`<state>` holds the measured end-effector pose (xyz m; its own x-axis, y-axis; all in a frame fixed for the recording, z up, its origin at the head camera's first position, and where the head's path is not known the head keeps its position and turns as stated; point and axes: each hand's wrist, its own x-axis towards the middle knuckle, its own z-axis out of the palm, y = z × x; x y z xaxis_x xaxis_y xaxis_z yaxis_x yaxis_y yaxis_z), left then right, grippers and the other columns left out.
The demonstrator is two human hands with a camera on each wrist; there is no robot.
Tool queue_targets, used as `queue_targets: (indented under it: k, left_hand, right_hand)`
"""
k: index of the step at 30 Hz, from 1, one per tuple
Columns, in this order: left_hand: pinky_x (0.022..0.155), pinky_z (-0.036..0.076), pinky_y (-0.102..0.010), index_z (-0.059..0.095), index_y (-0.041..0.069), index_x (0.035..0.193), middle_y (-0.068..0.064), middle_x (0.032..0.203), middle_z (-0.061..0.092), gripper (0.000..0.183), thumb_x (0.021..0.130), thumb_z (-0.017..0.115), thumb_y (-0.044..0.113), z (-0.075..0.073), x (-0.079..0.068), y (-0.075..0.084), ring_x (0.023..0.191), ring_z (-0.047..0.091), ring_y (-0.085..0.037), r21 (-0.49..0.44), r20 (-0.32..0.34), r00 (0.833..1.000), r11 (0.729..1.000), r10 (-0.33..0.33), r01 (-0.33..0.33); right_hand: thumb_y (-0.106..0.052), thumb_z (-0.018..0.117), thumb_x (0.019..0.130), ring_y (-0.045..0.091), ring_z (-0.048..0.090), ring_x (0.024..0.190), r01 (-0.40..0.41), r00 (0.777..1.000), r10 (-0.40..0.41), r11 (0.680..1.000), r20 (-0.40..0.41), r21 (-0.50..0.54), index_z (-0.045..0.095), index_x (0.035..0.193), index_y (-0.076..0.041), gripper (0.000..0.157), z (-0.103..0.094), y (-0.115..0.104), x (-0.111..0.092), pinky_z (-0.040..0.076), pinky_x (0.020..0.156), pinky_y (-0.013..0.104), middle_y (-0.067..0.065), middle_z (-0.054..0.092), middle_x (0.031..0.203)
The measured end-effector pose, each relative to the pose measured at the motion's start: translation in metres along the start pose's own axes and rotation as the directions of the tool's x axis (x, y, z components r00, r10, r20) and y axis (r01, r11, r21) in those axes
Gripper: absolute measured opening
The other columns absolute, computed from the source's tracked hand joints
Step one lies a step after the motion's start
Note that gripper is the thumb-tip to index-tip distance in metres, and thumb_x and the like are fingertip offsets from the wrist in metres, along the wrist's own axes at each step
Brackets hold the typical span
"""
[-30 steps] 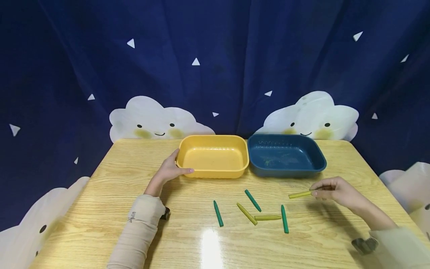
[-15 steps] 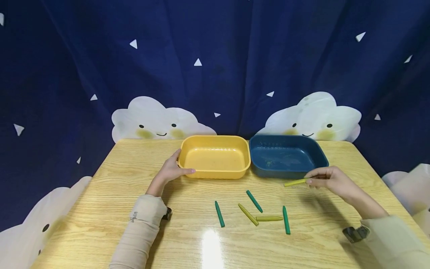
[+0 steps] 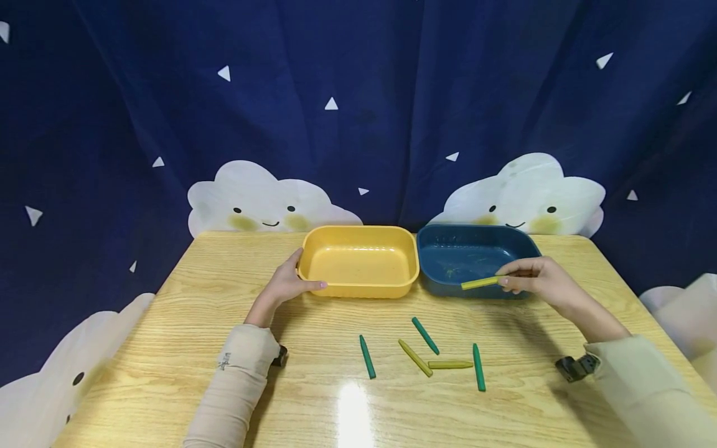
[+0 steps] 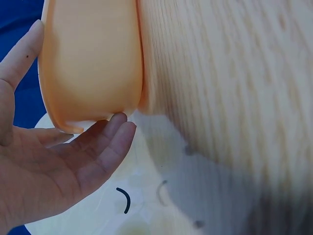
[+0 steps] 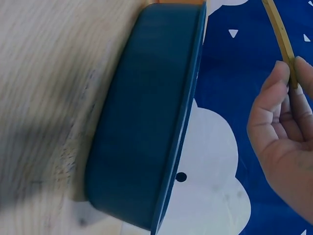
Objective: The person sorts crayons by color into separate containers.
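My right hand (image 3: 529, 280) pinches a yellow crayon (image 3: 479, 283) by one end in the head view, over the front edge of the blue bin (image 3: 476, 290). The right wrist view shows the crayon (image 5: 281, 36) between thumb and fingertips, above the bin's rim. My left hand (image 3: 287, 283) rests against the left front corner of the yellow bin (image 3: 358, 290), thumb along the front rim. Seen from the left wrist, its nearly straight fingers touch the bin's end wall (image 4: 93, 63). Two more yellow crayons (image 3: 415, 358) (image 3: 450, 364) lie on the table in front.
Three green crayons (image 3: 366, 356) (image 3: 426, 336) (image 3: 478, 367) lie on the wooden table (image 3: 224, 267) around the yellow ones. The bins stand side by side at the table's back edge. Behind hangs a dark blue curtain (image 3: 370, 124) with clouds and triangles.
My right hand has moved forward and left with the yellow crayon, from above the table to the blue bin's front edge. The left hand stays on the yellow bin.
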<state>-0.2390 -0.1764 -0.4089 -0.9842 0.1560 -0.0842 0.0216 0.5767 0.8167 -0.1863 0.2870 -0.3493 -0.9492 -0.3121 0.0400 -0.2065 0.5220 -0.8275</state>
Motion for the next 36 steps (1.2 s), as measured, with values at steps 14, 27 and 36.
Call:
queue_targets:
  k: [14, 27, 36]
  left_hand:
    - [0.105, 0.020, -0.047, 0.009, -0.003, 0.144, -0.023, 0.147, 0.017, 0.107, 0.069, 0.080, 0.027, 0.000, -0.001, 0.001, 0.133, 0.019, -0.035, 0.001, -0.003, 1.000, 1.000, -0.004, 0.004]
    - [0.104, 0.022, -0.047, 0.010, -0.002, 0.144, -0.023, 0.146, 0.019, 0.107, 0.069, 0.080, 0.027, 0.000, 0.000, -0.001, 0.132, 0.021, -0.036, -0.006, -0.011, 1.000, 1.000, 0.000, -0.001]
    - [0.103, 0.024, -0.048, 0.012, -0.002, 0.144, -0.022, 0.145, 0.022, 0.106, 0.069, 0.080, 0.026, 0.001, 0.002, -0.003, 0.130, 0.025, -0.035, -0.027, -0.016, 1.000, 1.000, 0.014, -0.014]
  right_hand:
    - [-0.017, 0.060, 0.089, 0.015, 0.061, 0.074, 0.007, 1.000, -0.006, 0.998, -0.026, 0.056, 0.058, 0.108, 0.011, 0.034, 0.002, -0.012, 0.022, 0.051, 0.067, 0.032, -0.003, 0.065, 0.082]
    - [-0.023, 0.060, 0.089, 0.014, 0.059, 0.081, -0.005, 1.000, 0.011, 0.980, -0.026, 0.199, 0.061, 0.108, -0.003, 0.028, 0.006, -0.021, 0.046, 0.049, 0.073, 0.029, -0.002, 0.064, 0.088]
    - [-0.019, 0.062, 0.088, 0.016, 0.060, 0.083, 0.012, 0.999, -0.001, 0.940, -0.033, 0.340, 0.066, 0.100, -0.012, 0.015, 0.011, -0.030, 0.063, 0.049, 0.072, 0.025, -0.001, 0.064, 0.089]
